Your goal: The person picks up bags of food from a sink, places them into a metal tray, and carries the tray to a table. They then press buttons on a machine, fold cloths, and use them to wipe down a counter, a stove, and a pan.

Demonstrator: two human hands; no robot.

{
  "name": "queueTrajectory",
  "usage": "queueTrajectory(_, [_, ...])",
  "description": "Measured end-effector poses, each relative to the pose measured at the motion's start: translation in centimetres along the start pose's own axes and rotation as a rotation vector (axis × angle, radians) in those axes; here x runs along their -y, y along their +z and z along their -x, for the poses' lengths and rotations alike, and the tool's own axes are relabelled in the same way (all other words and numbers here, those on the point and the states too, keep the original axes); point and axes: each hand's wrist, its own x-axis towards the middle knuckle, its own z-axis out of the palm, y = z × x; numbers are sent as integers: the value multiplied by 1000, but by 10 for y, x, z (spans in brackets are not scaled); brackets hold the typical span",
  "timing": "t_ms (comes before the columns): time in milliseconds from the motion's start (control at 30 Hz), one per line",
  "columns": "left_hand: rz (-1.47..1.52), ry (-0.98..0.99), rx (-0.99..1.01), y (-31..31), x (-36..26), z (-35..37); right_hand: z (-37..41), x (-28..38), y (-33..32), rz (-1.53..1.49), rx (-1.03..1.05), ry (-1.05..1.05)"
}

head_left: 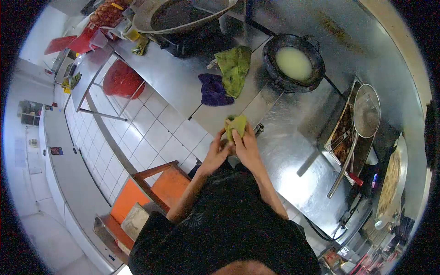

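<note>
A small, folded yellow-green cloth (pixel 236 126) is held between my two hands, just in front of my body at the counter's edge. My left hand (pixel 217 153) grips it low on the left, with the fingers curled. On the other side, my right hand (pixel 246 145) is closed on it, thumb pressed on the front. Part of the cloth is hidden by the fingers. Ahead on the steel counter lie a green cloth (pixel 234 68) and a dark purple cloth (pixel 212 90), partly overlapping.
A black wok (pixel 271 68) with pale liquid stands ahead right. Further left is a large pan (pixel 144 20). A strainer (pixel 366 110) rests over a metal tray (pixel 327 144) at right. An orange chair (pixel 169 185) and red bucket (pixel 121 80) are on the left.
</note>
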Motion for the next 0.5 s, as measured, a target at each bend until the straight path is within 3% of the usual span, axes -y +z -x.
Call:
queueTrajectory(33, [62, -157, -37, -12, -6, -5, -2, 5, 2, 303, -107, -86])
queueTrajectory(67, [122, -312, -70, -22, -17, -12, -8, 9, 1, 310, -122, -83])
queueTrajectory(133, [33, -326, -125, -40, -36, -23, -18, 17, -4, 506, -84, -99])
queueTrajectory(167, [-431, -39, -161, -50, -39, -31, -26, 22, -5, 514, -96, -92])
queueTrajectory(200, [-884, 268, -193, -62, -44, -39, -36, 26, -4, 45, 81, 31])
queueTrajectory(233, [-771, 322, -146, -74, -52, -48, -46, 30, 2, -427, 252, 145])
queueTrajectory(267, [-770, 332, -131, -90, -52, -53, -53, 36, 14, -426, 234, 144])
queueTrajectory(333, [172, -65, 381, -127, -56, -71, -75, 49, 41, -416, 69, 266])
queueTrajectory(367, [298, -101, 444, -138, -57, -82, -89, 56, 58, -255, -134, 42])
queueTrajectory(400, [308, -104, 455, -149, -59, -89, -99, 65, 69, -244, -141, 51])
queueTrajectory(467, [223, 152, 510, -166, -68, -95, -115, 86, 84, -98, -326, 44])
queueTrajectory(500, [-46, 230, 352, -168, -66, -98, -123, 91, 93, -127, -397, 43])
